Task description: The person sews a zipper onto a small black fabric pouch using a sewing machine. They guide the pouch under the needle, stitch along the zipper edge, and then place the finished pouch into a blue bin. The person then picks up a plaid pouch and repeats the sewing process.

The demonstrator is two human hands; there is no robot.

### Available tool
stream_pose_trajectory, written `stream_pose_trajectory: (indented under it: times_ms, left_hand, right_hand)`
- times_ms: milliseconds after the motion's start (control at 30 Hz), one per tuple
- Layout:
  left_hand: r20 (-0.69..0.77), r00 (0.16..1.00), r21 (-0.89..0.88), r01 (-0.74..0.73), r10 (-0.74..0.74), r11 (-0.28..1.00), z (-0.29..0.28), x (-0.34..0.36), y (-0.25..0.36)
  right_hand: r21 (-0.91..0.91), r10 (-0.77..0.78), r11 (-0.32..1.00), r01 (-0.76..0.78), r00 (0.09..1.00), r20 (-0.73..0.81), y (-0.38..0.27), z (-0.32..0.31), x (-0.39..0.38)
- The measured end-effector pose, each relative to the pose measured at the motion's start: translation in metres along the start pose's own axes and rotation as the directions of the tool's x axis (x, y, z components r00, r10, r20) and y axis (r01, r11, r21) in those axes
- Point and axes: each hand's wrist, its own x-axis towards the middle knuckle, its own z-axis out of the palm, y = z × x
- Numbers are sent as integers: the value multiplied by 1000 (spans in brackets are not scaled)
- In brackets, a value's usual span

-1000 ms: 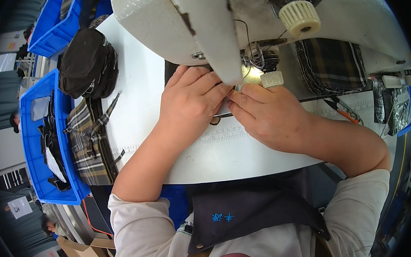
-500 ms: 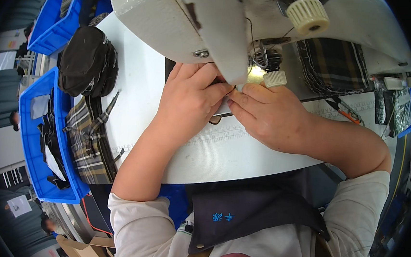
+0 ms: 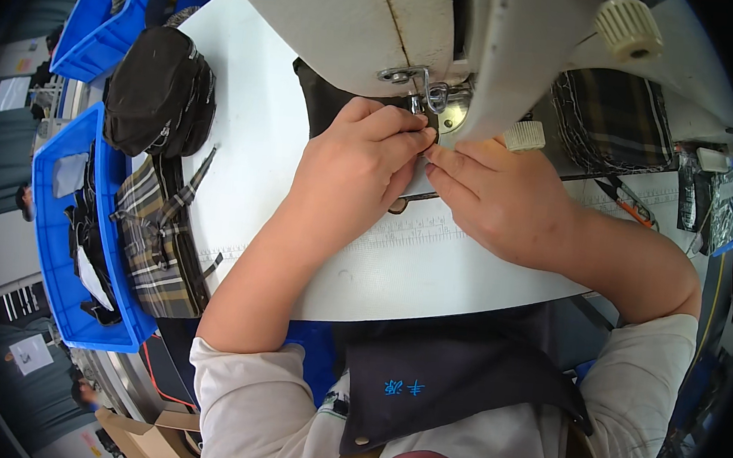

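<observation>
Nearest the viewer, a dark apron (image 3: 458, 383) over a white shirt, both forearms running up from the near edge of the bench (image 3: 431, 277) — a white sewing table with a printed ruler strip along its front. The left hand (image 3: 349, 172) lies palm down, fingers curled and pressed together, their tips pinching onto a dark fabric piece (image 3: 320, 105) right under the machine head. The right hand (image 3: 498, 201) meets it from the other side, fingers nearly closed, tips pressing the same piece down just beside the left fingertips — the two hands touch at the needle area. Of the dark fabric piece only a strip shows, behind the left knuckles; its long axis seems to run left to right across the bench, but most of it is hidden by the hands and the machine, so which way it points cannot be told. A dark curved tool by the left thumb is too covered to identify. Above, the cream sewing machine (image 3: 383, 24) fills the far middle, its presser foot (image 3: 432, 101) half hidden. At the left edge lies a plaid fabric bundle (image 3: 155, 238), farther back a black bag (image 3: 160, 92), with blue bins (image 3: 52, 230) off the bench's left side. More plaid cloth (image 3: 612, 119) sits at the far right.
</observation>
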Motion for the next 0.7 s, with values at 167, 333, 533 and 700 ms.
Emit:
stream_pose_trajectory:
  times_ms: [167, 333, 533, 700]
  left_hand:
    - [-50, 998, 67, 30, -27, 997, 5, 3, 2]
    - [-56, 998, 120, 27, -20, 992, 7, 3, 3]
    - [-46, 998, 148, -44, 51, 988, 2, 3, 0]
    - [-24, 998, 84, -48, 50, 995, -2, 3, -4]
  right_hand:
    - [-38, 25, 999, -23, 999, 46, 3, -2, 2]
    - [-10, 35, 999, -34, 999, 15, 4, -1, 3]
    - [-9, 26, 1000, -26, 1000, -13, 4, 0, 1]
    - [-2, 13, 1000, -13, 1000, -15, 3, 3, -1]
